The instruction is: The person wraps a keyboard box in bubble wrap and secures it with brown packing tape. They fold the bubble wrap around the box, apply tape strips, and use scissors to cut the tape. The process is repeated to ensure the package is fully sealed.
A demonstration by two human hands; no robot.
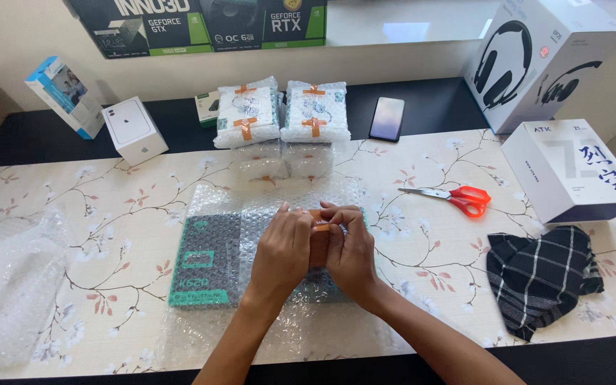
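Both hands – left hand (284,249), right hand (349,249) – fingers pinched on orange tape (316,214) atop bubble-wrapped box (208,260), table edge near.

Landmark: flat green box half-wrapped in clear bubble wrap (204,260), at table centre. Left hand (283,249) & right hand (351,249) rest on its right half, touching each other. Behind it: two taped bubble-wrapped white parcels (279,113), dark phone (387,118) to their right. Right of box: orange-handled scissors (458,198), w/ black checked cloth (540,274) nearer the front edge.
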